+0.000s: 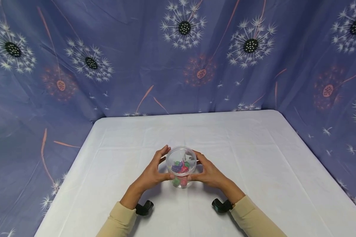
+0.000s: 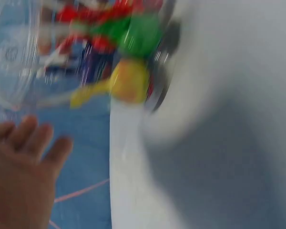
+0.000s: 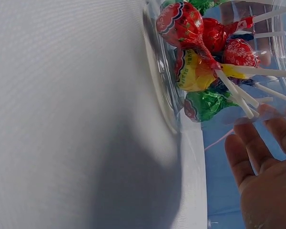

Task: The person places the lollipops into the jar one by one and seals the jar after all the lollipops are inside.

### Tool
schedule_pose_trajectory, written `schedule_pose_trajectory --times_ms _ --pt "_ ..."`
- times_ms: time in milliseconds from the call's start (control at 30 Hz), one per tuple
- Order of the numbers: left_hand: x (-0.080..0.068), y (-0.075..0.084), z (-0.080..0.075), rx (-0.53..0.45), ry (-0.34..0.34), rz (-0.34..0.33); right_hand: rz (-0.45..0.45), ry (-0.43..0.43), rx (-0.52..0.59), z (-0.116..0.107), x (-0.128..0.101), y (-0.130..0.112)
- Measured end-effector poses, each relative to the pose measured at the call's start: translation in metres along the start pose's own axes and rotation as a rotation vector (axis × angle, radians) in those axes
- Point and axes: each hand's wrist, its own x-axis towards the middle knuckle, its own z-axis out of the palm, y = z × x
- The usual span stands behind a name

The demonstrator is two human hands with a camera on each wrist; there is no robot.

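Observation:
A clear round jar (image 1: 181,160) holds several lollipops (image 3: 195,81) in red, yellow and green wrappers, their white sticks pointing toward the rim. My left hand (image 1: 154,169) is at the jar's left side, thumb at the front and fingers toward the back. On the opposite side my right hand (image 1: 210,171) grips it the same way. In the blurred left wrist view, the left fingers (image 2: 26,138) are by the rim. The right fingers (image 3: 257,148) are close against the jar wall. Whether its base touches the cloth is hard to tell.
A white cloth covers the table (image 1: 130,138). Blue curtains (image 1: 136,59) with dandelion prints hang behind it and along both sides. Black devices sit at the left wrist (image 1: 144,208) and right wrist (image 1: 222,206).

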Motion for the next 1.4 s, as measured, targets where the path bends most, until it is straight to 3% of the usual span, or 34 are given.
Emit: schedule_pose_trajectory --times_ms 200,300,400,533,700,833,967,1067,1267,1400 --pt "-0.008 0.005 0.028 0.022 0.223 -0.069 -0.003 0.007 -0.002 -0.001 -0.001 0.0" --pt "-0.009 0.008 0.036 0.028 0.285 -0.074 0.002 0.011 0.001 0.0 -0.001 0.0" --pt "-0.008 0.008 0.039 0.033 0.3 -0.064 0.006 0.01 -0.002 0.0 -0.002 0.001" --pt "-0.007 0.004 0.032 0.045 0.238 -0.036 0.002 0.003 -0.004 0.0 -0.002 0.002" --pt "-0.002 -0.004 0.012 0.015 0.055 0.024 -0.038 -0.003 0.012 0.0 -0.001 0.004" --pt "0.002 -0.01 -0.003 -0.021 -0.088 0.028 -0.053 -0.015 0.019 0.001 0.0 0.004" --pt "0.003 -0.012 -0.011 -0.035 -0.139 0.035 -0.057 -0.025 0.02 0.002 0.0 0.003" --pt "0.001 -0.009 -0.007 -0.034 -0.07 0.018 -0.05 -0.018 0.019 0.002 0.0 0.002" --pt "-0.007 0.001 0.019 0.025 0.176 -0.055 -0.031 0.003 0.014 0.001 0.0 0.002" --pt "-0.01 0.005 0.034 0.061 0.305 -0.072 -0.033 0.009 0.009 0.0 0.0 0.003"
